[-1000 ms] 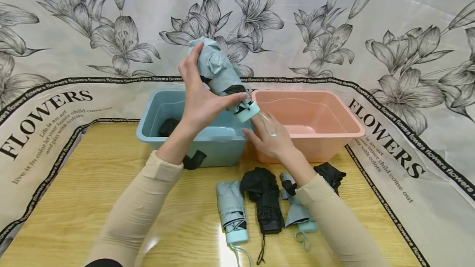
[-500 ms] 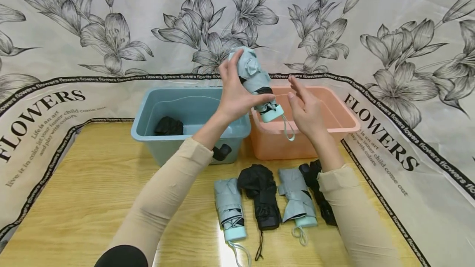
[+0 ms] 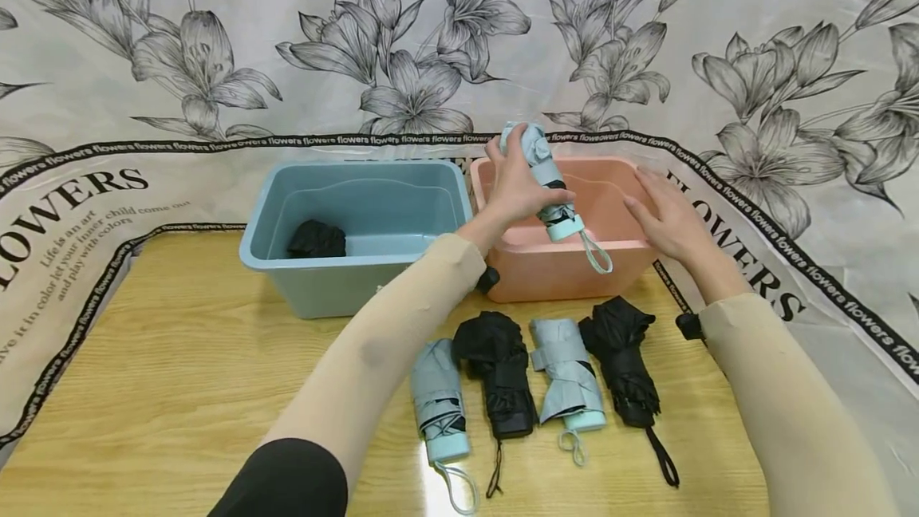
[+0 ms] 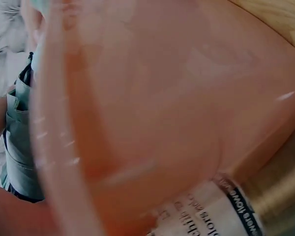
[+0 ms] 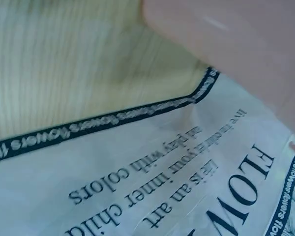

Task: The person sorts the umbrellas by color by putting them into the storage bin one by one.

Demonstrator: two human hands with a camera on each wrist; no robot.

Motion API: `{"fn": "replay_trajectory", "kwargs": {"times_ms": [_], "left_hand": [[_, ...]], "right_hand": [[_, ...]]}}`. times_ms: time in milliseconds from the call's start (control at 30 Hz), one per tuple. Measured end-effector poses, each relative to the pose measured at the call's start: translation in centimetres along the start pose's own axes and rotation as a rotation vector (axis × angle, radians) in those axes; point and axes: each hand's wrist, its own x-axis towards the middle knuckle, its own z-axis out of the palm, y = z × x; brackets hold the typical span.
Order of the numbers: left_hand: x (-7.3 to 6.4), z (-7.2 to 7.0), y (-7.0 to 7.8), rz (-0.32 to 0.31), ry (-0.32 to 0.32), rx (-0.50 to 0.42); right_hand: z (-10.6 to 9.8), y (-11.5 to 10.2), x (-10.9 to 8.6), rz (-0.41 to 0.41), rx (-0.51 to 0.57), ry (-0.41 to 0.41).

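Note:
My left hand (image 3: 518, 186) grips a folded light-blue umbrella (image 3: 547, 174) over the pink bin (image 3: 567, 274). The umbrella leans, its mint handle end low and to the right, with a wrist strap dangling. In the left wrist view, part of the umbrella (image 4: 22, 142) shows beyond the bin's wall (image 4: 162, 73). My right hand (image 3: 671, 218) is at the bin's right rim, its fingers extended and holding nothing. The blue bin (image 3: 359, 262) to the left has a black folded bundle (image 3: 317, 239) inside.
Several folded umbrellas lie in a row before the bins: a light-blue one (image 3: 439, 393), a black one (image 3: 506, 381), another light-blue one (image 3: 567, 373) and another black one (image 3: 625, 365). A flower-printed cloth (image 3: 215, 134) rises behind the wooden table (image 3: 179, 373).
My left hand has carried the light-blue umbrella rightward from above the blue bin to over the pink one. My right hand has left the umbrella's handle end and moved right to the pink bin's rim.

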Motion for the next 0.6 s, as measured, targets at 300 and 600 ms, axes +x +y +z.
{"fn": "replay_trajectory", "kwargs": {"times_ms": [300, 600], "left_hand": [[0.9, 2.0, -2.0, -0.146, -0.11, 0.057], [1.8, 3.2, -2.8, -0.273, -0.35, 0.106]], "right_hand": [[0.1, 1.1, 0.6, 0.041, -0.06, -0.175], [-0.2, 1.1, 0.3, 0.075, -0.123, -0.254]]}}
